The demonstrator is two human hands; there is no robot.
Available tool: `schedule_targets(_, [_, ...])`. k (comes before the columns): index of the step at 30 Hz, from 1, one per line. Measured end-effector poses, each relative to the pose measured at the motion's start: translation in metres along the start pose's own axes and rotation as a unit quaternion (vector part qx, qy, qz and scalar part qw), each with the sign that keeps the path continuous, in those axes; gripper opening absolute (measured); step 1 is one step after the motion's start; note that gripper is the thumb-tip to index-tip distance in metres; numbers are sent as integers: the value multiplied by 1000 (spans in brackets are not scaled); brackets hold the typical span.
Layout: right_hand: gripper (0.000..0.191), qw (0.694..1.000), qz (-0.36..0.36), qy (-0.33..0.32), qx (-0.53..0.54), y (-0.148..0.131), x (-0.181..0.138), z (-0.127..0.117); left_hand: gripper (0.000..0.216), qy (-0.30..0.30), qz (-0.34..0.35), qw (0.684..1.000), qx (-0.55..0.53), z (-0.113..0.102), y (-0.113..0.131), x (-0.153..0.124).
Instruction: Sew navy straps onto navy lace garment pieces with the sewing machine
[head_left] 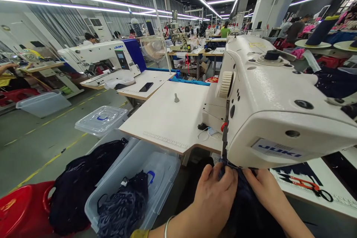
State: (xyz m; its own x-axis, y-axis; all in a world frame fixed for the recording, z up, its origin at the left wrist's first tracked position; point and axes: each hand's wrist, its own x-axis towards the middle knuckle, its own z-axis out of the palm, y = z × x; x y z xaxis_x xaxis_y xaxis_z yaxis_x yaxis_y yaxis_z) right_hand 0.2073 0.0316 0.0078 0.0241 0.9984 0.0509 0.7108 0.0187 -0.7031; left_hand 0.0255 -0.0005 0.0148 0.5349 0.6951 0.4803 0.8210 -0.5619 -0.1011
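A white Juki sewing machine [273, 96] fills the right half of the head view. Below its head, dark navy fabric [245, 208] lies bunched under the needle area. My left hand [214, 193] rests on the fabric's left side with its fingers curled and pinching the cloth near the needle. My right hand [264, 189] presses on the fabric's right side, fingers closed against the cloth, partly hidden under the machine head. A bracelet sits on my left wrist.
A white table extension [173, 119] stretches left of the machine. Clear plastic bins [156, 178] with dark garments stand on the floor at lower left, beside a red stool [22, 208]. Orange-handled snips [306, 184] lie on the table at right. Other workstations and people fill the background.
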Motion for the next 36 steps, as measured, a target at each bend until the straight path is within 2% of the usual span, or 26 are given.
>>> schedule_targets(9, [34,997,5,10,72,6,-1,2,30,7,22,1000,-9,-6,3,5])
schedule_targets(15, [25,992,18,0,125,15,-2,5,59,-3,13,998,-60,-16,7,4])
schedule_targets(21, [24,992,6,19,123,8,-11,1,44,-71,7,995,-74,-18,-1,0])
schedule_targets(23, [23,991,-3,17,130,6,-15,1,39,-60,12,996,-65,-15,-5,-3])
schedule_targets(28, [19,985,-2,41,166,5,-16,7,39,-19,88,996,-19,-10,-8,-9])
schedule_targets(33, [15,985,10,60,159,9,-13,7,42,-35,63,997,11,-16,1,-9])
schedule_targets(36, [15,989,23,62,135,7,-10,5,41,-23,52,998,17,-14,6,-8])
